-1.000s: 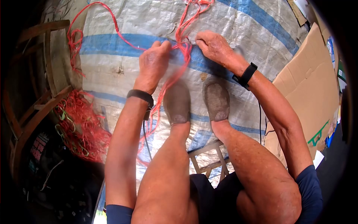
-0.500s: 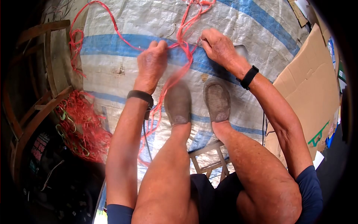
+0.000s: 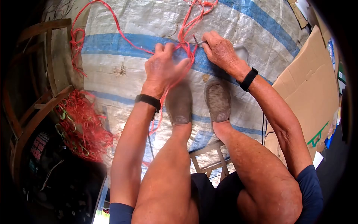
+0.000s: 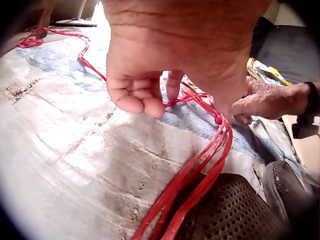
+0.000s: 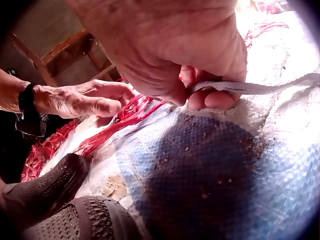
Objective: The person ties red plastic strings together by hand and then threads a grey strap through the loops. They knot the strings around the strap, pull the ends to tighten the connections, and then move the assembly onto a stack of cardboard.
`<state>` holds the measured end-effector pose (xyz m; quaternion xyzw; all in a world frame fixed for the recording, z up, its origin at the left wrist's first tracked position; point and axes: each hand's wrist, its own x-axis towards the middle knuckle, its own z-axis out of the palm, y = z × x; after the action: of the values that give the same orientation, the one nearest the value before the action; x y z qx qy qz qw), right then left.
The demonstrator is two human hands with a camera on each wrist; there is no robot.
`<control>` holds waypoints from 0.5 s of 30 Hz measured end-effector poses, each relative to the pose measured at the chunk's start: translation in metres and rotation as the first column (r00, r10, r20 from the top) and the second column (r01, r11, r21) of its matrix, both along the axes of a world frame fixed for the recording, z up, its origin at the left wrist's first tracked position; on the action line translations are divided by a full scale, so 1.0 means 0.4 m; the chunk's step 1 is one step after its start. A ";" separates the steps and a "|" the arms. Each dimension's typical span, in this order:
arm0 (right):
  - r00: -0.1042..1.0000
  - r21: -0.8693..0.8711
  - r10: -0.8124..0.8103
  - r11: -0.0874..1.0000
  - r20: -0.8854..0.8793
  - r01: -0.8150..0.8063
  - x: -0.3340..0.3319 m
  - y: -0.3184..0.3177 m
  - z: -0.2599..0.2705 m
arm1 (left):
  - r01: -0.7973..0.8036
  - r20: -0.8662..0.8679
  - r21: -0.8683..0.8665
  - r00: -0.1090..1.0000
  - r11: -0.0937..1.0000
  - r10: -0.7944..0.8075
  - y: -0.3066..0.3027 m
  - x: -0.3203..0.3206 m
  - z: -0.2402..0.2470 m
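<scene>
Red plastic strings point(image 3: 190, 23) run from the top of the head view down between the hands. Beside them, my left hand point(image 3: 163, 69) has its thumb spread away from its bent fingers. In the left wrist view, a red strand point(image 4: 199, 97) passes close by those fingers; whether they touch it is hard to tell. My right hand point(image 3: 222, 52), right of the strings, pinches a thin grey strip point(image 5: 265, 88) between thumb and fingers. A short thin end reaches from this hand to the strings' crossing.
A white and blue woven sheet point(image 3: 123, 69) lies under both shoes point(image 3: 218, 99). A tangled red heap point(image 3: 84, 128) is at the left beside a wooden frame point(image 3: 46, 50). Flattened cardboard point(image 3: 309, 82) leans at the right. A small wooden stool point(image 3: 209, 156) shows between the legs.
My left hand has shifted slightly right, and its thumb has spread from its fingers. My right hand has moved a little right from where it was a second ago.
</scene>
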<state>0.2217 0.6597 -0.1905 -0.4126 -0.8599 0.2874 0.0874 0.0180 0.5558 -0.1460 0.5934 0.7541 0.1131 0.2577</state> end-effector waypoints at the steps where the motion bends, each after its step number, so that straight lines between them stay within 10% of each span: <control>1: 1.000 0.005 -0.009 1.000 0.008 0.009 -0.001 -0.001 0.000 | -0.009 -0.013 -0.002 1.000 1.000 0.009 0.000 0.001 -0.009; 15: 0.998 0.051 -0.001 0.999 0.062 -0.003 0.005 -0.004 0.037 | -0.009 -0.063 0.091 0.998 0.996 0.015 0.005 -0.049 -0.035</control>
<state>0.2237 0.6582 -0.1756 -0.4186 -0.8696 0.2523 0.0709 -0.0015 0.5577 -0.1601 0.6034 0.7595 0.1299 0.2056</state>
